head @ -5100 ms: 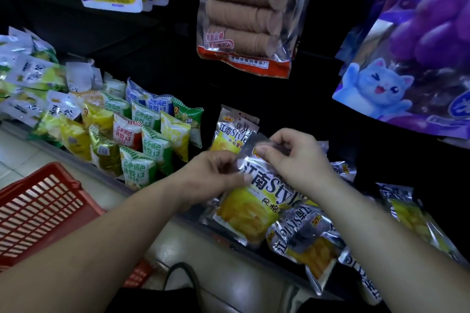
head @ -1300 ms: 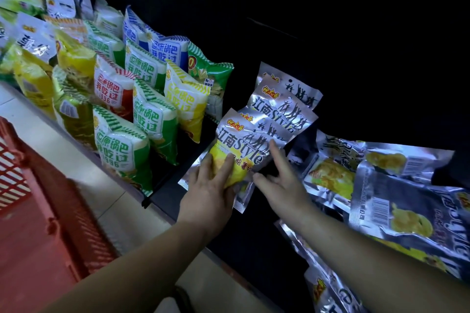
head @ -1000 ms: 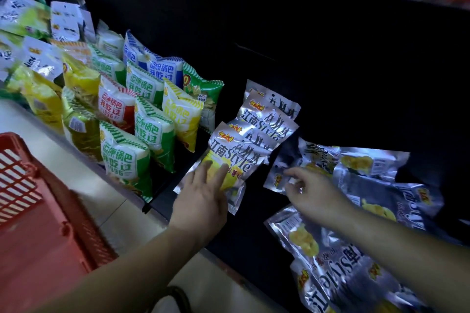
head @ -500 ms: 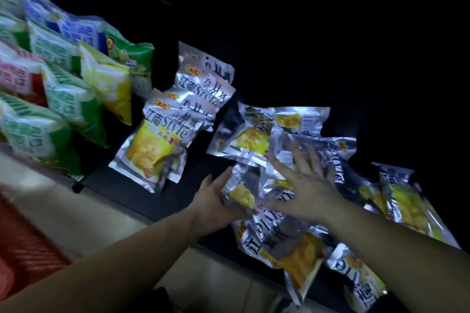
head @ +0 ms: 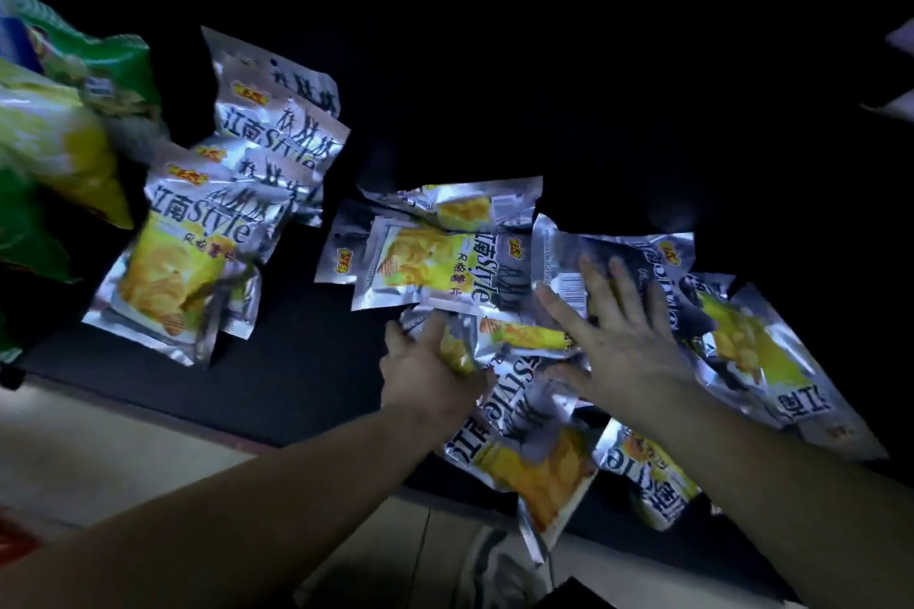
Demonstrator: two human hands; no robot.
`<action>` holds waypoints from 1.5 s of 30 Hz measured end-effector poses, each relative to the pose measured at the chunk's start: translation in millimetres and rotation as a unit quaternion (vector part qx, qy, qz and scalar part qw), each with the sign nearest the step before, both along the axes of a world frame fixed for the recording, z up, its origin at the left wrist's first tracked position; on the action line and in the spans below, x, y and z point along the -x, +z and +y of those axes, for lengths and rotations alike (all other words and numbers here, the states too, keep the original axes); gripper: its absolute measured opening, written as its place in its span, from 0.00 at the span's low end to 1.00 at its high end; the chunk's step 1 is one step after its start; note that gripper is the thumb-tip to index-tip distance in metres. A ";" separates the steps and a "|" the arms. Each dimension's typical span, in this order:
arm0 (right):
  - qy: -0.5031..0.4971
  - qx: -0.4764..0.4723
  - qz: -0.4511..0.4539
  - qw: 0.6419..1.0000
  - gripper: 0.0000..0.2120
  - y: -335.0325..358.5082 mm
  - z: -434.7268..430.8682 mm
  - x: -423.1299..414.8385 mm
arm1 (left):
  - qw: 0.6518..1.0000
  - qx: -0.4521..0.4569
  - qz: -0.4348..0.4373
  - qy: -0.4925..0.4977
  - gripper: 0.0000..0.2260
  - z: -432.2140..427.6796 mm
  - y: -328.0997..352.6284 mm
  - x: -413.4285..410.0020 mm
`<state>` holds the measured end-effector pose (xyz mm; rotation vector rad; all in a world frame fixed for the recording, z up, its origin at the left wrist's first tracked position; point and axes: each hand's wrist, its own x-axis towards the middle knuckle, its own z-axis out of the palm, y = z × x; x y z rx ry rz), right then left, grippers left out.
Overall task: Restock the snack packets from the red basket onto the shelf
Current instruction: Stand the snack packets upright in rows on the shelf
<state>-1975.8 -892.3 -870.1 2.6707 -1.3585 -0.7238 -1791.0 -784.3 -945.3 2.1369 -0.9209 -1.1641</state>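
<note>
Partway, seemingly: 1 tidy row of silver crisp packets [head: 198, 232] set on the shelf [head: 297, 361], a loose heap [head: 534, 460] beside it left to straighten, left hand [head: 430, 376] gripping a lower packet [head: 519, 335], right hand [head: 623, 336] spread flat on a barcode-up packet [head: 593, 252].

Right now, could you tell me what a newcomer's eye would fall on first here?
The jumbled heap of silver packets fills centre right, with the right hand spread flat on it and the left hand at its near edge. To its left lies a neat overlapping row of them.
</note>
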 end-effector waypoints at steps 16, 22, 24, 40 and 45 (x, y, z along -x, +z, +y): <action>0.019 -0.131 -0.022 0.991 0.56 -13.0 16.4 -43.4 | 0.982 0.083 -0.171 -0.024 0.08 20.4 22.8 -64.1; 0.060 -0.090 0.001 0.994 0.54 -10.5 6.9 -24.2 | 0.977 -0.046 -0.156 -0.141 0.37 -16.8 8.5 -95.2; 0.061 -0.077 0.008 0.995 0.53 -9.1 1.4 -15.1 | 0.976 -0.067 -0.132 -0.160 0.39 -23.9 -0.5 -85.5; -0.010 -0.148 0.012 0.989 0.51 7.0 18.2 -63.7 | 0.970 -0.027 0.061 -0.234 0.37 15.2 5.8 -33.1; -0.012 -0.183 -0.086 0.979 0.30 -2.2 3.2 -32.1 | 0.978 0.089 -0.147 -0.122 0.09 6.0 13.6 -62.9</action>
